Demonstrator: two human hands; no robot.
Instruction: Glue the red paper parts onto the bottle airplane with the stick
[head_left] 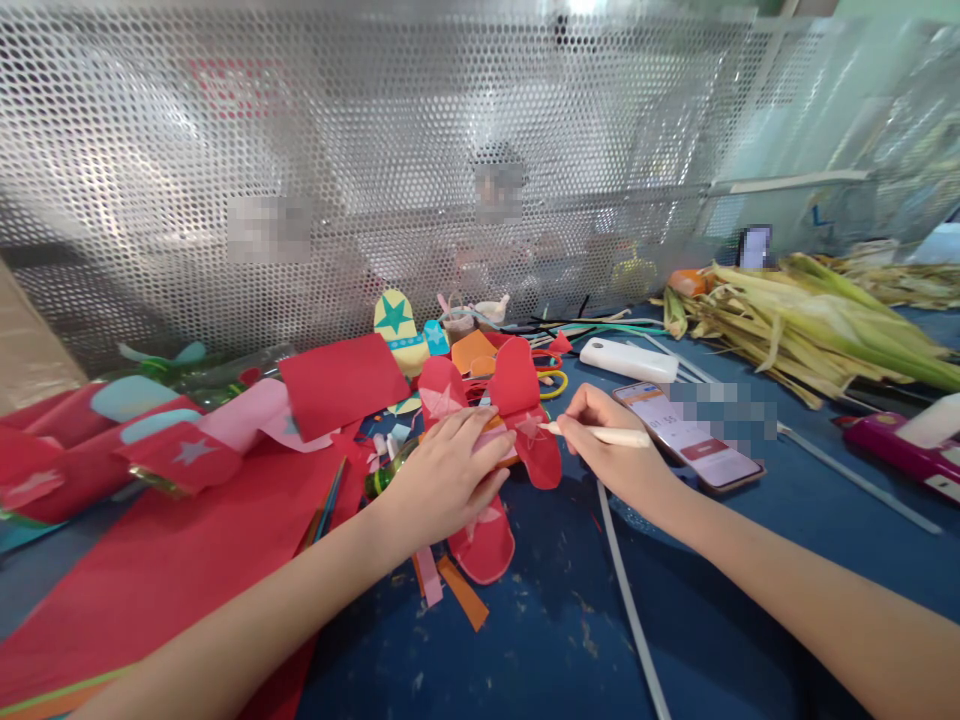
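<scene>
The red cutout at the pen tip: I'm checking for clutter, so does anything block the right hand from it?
Nothing visible does: the right hand holds the white pen, its tip at the pink star on the red cutout.

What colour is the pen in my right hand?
The pen is off-white; the head view shows it.

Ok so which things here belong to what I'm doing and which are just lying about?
In use:
white pen-like tool, in the right hand
red star-marked pieces, under the left hand
probably the red sheet

Seemingly just lying about:
phone
husks
purple-and-white device
</scene>
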